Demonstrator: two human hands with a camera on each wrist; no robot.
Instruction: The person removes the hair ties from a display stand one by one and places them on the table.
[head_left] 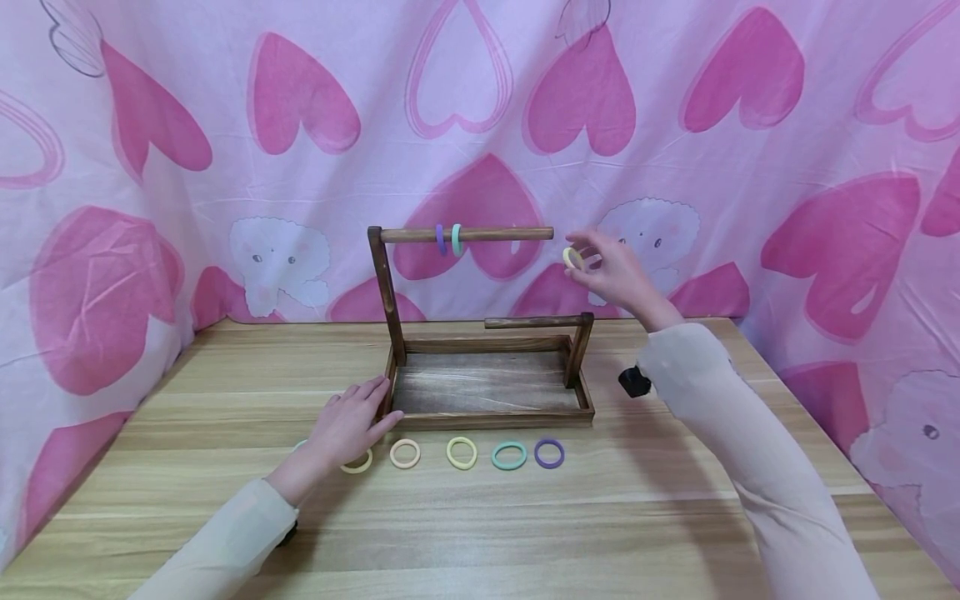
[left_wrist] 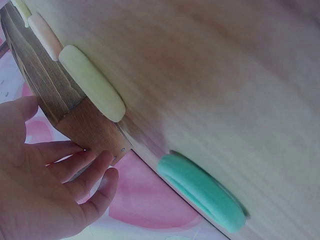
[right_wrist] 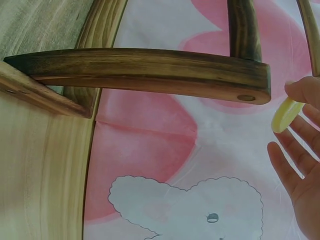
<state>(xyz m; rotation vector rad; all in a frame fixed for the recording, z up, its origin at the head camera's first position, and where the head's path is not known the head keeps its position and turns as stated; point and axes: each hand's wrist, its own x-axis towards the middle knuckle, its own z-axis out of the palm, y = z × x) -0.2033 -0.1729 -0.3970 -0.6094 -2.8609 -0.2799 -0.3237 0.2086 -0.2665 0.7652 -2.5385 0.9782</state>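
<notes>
Between thumb and fingers my right hand (head_left: 617, 271) pinches a yellow hair tie (head_left: 573, 258), held up just off the free end of the upper rod (head_left: 510, 234). The right wrist view shows the same yellow ring (right_wrist: 287, 115) at the fingertips. A purple hair tie (head_left: 441, 239) and a mint green one (head_left: 457, 240) hang side by side on that rod. My left hand (head_left: 348, 423) rests at the left front corner of the wooden stand's tray (head_left: 487, 421), thumb over the front and fingers along the side.
Several hair ties lie in a row before the tray, including a peach one (head_left: 405, 454), a yellow one (head_left: 461, 453), a green one (head_left: 509, 456) and a purple one (head_left: 549, 453). A lower rod (head_left: 532, 322) juts leftward from the short right post (head_left: 577, 354). Behind hangs a pink heart-patterned cloth (head_left: 300, 183).
</notes>
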